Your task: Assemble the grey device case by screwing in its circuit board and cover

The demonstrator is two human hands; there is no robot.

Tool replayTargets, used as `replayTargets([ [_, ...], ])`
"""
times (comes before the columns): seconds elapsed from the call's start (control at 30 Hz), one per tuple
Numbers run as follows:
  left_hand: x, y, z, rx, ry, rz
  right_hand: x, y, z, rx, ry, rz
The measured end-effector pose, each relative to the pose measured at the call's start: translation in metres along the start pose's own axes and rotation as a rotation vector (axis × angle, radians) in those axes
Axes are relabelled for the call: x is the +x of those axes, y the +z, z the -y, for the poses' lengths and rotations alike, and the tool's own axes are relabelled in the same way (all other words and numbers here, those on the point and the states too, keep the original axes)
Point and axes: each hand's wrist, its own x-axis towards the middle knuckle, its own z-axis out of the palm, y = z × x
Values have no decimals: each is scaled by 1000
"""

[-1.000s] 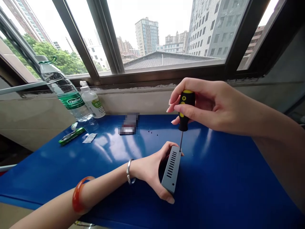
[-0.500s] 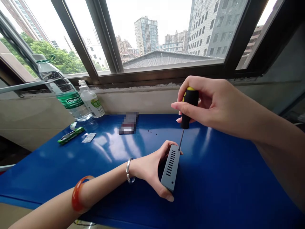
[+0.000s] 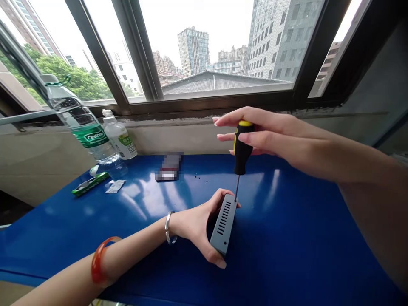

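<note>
Fingers point(image 3: 234, 115) are straightening on the screwdriver point(image 3: 244, 157), your right hand point(image 3: 283, 138) seemingly regripping between twists, left hand point(image 3: 199, 226) clasping the box point(image 3: 222, 227).

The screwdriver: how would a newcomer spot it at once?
Find the blue table below the window, then the right hand above it. The screwdriver stands in that hand, its shaft meeting a grey box. Unlike the box, it has a yellow-topped black handle.
</note>
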Motion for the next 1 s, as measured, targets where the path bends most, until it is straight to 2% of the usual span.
replayTargets([
  [0.1, 0, 0, 1, -4, 7, 3, 1, -3, -2, -7, -8, 29],
  [0.43, -1, 0, 2, 33, 32, -28, 6, 7, 4, -26, -51, -15],
  [0.73, -1, 1, 2, 0, 23, -35, 4, 10, 1, -14, -24, -74],
  [0.9, -2, -4, 2, 7, 27, 8, 8, 19, -1, 83, 6, -100],
  [1.0, -2, -7, 0, -29, 27, 42, 10, 21, -4, 55, 4, -162],
])
